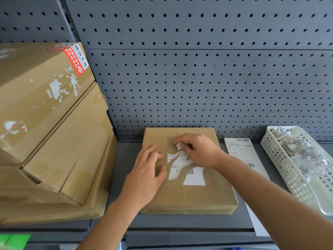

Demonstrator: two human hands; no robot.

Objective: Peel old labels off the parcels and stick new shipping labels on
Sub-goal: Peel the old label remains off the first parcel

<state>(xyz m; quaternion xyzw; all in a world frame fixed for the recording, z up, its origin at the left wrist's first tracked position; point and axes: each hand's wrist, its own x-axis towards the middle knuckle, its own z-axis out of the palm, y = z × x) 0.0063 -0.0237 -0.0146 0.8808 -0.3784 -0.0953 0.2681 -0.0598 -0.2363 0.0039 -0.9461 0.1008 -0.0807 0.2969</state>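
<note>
Parcel: a flat brown cardboard box (pixel 187 193) lies on the grey shelf (pixel 126 159), its far edge near the pegboard back wall (pixel 198 78).
Old label: a torn white label (pixel 187 170) sits on the parcel's top face; ragged strips remain, with a barcode showing on the lower piece.
Right hand: the right hand (pixel 198 150) rests over the upper part of the label, fingers curled, pinching a crumpled white scrap of the label (pixel 179 146) between thumb and fingertips.
Left hand: the left hand (pixel 146 175) lies flat on the parcel's left half, fingers spread and fairly straight, pressing the box down just beside the label.
New label: a long white sheet with barcodes (pixel 243 152) lies flat on the shelf just right of the parcel, partly hidden by the right forearm.
Basket: a white slotted plastic basket (pixel 281 168) stands to the right of that sheet, holding a heap of torn paper scraps (pixel 295 147).
Stack: larger cardboard boxes (pixel 45 123) are piled to the left; the top one bears a red and white sticker (pixel 72 57) and patches of white label residue.
</note>
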